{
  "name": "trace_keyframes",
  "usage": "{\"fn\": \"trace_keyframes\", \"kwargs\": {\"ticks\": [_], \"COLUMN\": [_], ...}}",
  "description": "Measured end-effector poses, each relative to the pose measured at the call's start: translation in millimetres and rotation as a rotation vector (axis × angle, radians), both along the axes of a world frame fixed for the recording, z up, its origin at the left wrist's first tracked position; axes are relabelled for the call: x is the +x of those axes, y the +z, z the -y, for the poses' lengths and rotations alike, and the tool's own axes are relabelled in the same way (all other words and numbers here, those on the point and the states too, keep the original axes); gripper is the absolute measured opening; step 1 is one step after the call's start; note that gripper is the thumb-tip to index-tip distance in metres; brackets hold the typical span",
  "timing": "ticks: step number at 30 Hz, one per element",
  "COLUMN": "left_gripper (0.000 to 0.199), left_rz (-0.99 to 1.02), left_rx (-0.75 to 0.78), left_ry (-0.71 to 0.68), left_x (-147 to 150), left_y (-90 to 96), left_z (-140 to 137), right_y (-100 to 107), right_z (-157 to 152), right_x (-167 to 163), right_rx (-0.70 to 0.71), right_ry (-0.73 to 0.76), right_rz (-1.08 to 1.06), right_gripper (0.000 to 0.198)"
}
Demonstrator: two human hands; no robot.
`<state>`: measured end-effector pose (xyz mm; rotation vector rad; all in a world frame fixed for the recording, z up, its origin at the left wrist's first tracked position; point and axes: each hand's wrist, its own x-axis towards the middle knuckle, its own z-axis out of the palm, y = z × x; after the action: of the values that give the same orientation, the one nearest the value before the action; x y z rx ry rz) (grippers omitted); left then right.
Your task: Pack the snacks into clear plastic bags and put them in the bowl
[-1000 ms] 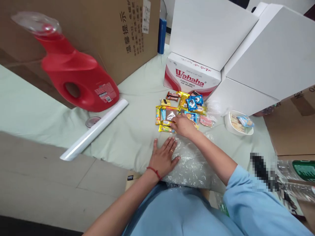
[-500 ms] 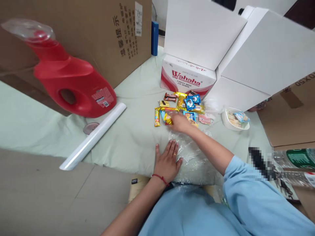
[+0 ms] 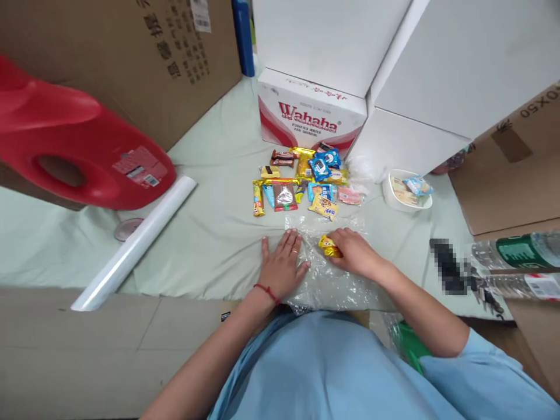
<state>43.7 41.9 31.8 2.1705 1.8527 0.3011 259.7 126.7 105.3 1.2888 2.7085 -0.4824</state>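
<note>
My right hand (image 3: 355,252) is closed on a yellow snack packet (image 3: 329,245), low over a clear plastic bag (image 3: 321,289) spread near the table's front edge. Fingers stretched out, my left hand (image 3: 282,263) lies flat at the bag's left side. Beyond both hands is a group of wrapped snacks: a brown packet (image 3: 286,197), a slim yellow packet (image 3: 258,198), a beige cookie packet (image 3: 324,206), a pink packet (image 3: 350,195) and blue round-printed packets (image 3: 321,168), some of them overlapping.
Behind the snacks stands a Wahaha carton (image 3: 308,114). A white bowl (image 3: 387,195) holding packets sits to the right, with plastic bottles (image 3: 518,254) and keys (image 3: 487,297) nearer. Leftward are a red jug (image 3: 87,151) and a white roll (image 3: 135,242).
My right hand has drawn the yellow snack packet from the group back toward me, over the clear bag. My left hand stays flat on the table. The view has shifted.
</note>
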Motion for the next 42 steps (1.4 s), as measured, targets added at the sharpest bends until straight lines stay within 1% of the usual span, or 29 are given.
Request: {"fn": "trace_keyframes", "kwargs": {"ticks": [2, 3, 4, 8, 11, 14, 17, 20, 23, 25, 27, 29, 33, 36, 40, 42], "left_gripper": [0.068, 0.07, 0.071, 0.071, 0.069, 0.075, 0.078, 0.079, 0.08, 0.08, 0.079, 0.078, 0.078, 0.079, 0.077, 0.074], "left_rz": [-0.016, -0.027, -0.038, -0.075, -0.112, -0.145, -0.157, -0.151, -0.134, -0.124, -0.119, -0.116, -0.108, -0.098, -0.07, -0.05], "left_rx": [0.006, 0.012, 0.019, 0.037, 0.036, 0.039, 0.039, 0.038, 0.045, 0.055, 0.066, 0.075, 0.077, 0.075, 0.076, 0.092], "left_ry": [-0.009, -0.012, -0.015, -0.02, -0.035, -0.052, -0.061, -0.063, -0.07, -0.07, -0.063, -0.055, -0.054, -0.049, -0.051, -0.05], "left_x": [-2, -3, -4, -8, -10, -12, -13, -14, -15, -15, -15, -14, -13, -14, -16, -19], "left_y": [1.2, 1.3, 1.0, -1.8, -3.2, -3.3, -4.0, -5.6, -6.5, -6.2, -5.3, -4.4, -4.0, -5.0, -5.8, -5.1], "left_z": [-2, -2, 0, 5, 6, 5, 4, 5, 6, 7, 7, 7, 8, 9, 8, 8], "right_y": [-15, -19, -22, -24, -23, -21, -14, -1, 11, 11, 5, -7, -27, -33, -35, -35], "right_z": [8, 10, 12, 14, 12, 6, 0, -5, -5, -4, -3, -1, 2, 4, 6, 8], "right_x": [2, 5, 9, 29, 38, 45, 53, 61, 57, 44, 29, 17, 10, 15, 19, 22], "right_rx": [0.017, 0.017, 0.011, -0.005, 0.006, -0.002, -0.002, 0.009, 0.018, 0.011, -0.003, -0.011, 0.007, 0.013, 0.008, 0.026], "right_ry": [-0.031, -0.048, -0.063, -0.073, -0.013, 0.038, 0.046, 0.024, 0.051, 0.107, 0.167, 0.205, 0.192, 0.178, 0.169, 0.164], "right_rz": [-0.015, -0.037, -0.061, -0.104, -0.066, -0.004, 0.036, 0.0, -0.092, -0.12, -0.112, -0.093, -0.105, -0.121, -0.134, -0.176], "right_gripper": [0.061, 0.068, 0.07, 0.06, 0.059, 0.056, 0.049, 0.046, 0.048, 0.049, 0.048, 0.049, 0.056, 0.055, 0.059, 0.06]}}
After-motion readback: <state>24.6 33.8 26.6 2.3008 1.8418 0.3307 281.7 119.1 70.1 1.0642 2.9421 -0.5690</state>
